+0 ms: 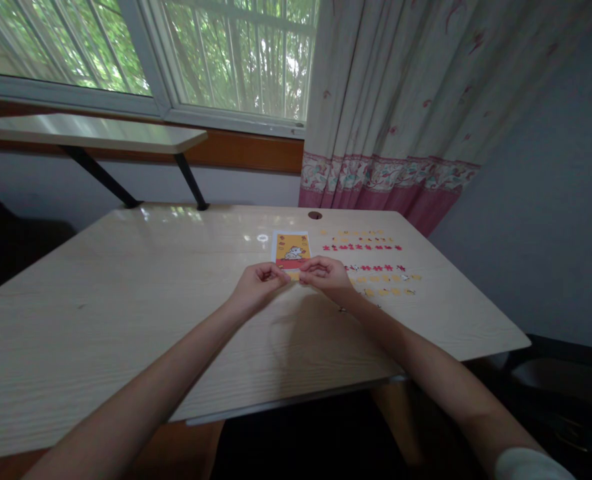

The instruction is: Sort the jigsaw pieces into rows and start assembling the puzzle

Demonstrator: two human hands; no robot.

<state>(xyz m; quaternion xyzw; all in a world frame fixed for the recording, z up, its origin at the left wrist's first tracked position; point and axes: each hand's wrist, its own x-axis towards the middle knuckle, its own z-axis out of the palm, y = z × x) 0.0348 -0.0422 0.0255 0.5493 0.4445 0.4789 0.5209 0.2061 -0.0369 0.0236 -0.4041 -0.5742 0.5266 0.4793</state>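
Pale desk (pixel 126 300) beneath, left hand (pixel 259 280) and right hand (pixel 327 274) pinch a yellow piece (pixel 293 275) between them (picture card (pixel 291 245) just beyond)

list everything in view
pale wooden table: 1, cream, centre
rectangular picture card: 1, yellow, red, white, on table
small flat red pieces: many, red, right of card
small flat yellow pieces: many, yellow, same area
flat shelf: 1, cream, back left
slanted bar supports: 2, black, under shelf
round hole: 1, brown, table's back
barred window: 1, whitish, back
wooden sill: 1, brown, under window
patterned cloth curtain: 1, white, pink, back right
plain walls: 2, greyish, back, right
sleeve: 1, pale, lower right
left hand: 1, bare, by card
right hand: 1, bare, by card
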